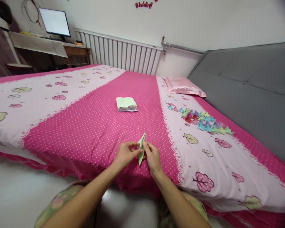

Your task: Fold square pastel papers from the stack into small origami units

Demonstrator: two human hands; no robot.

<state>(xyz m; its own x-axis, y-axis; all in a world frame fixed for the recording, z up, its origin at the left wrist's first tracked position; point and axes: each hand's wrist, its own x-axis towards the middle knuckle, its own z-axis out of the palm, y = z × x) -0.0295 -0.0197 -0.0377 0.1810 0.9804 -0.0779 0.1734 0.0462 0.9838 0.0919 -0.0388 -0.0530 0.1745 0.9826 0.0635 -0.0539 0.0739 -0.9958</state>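
Note:
Between my two hands is a light green folded paper (141,157), narrow and pointed at both ends, held over the near edge of the bed. My left hand (125,154) pinches it from the left with thumb and index finger. From the right, my right hand (152,155) grips it, thumb on the near face; its other fingers are partly hidden behind the paper. Beyond the hands lies a stack of square paper sheets (126,104), pale green on top. To the right rests a cluster of small folded paper boats (207,120) in several colours.
The bed (90,126) has a pink dotted and white patterned sheet. A pink pillow (184,86) lies at the far right by the grey headboard (249,76). Behind stand a white radiator (118,49) and a desk with a monitor (55,22).

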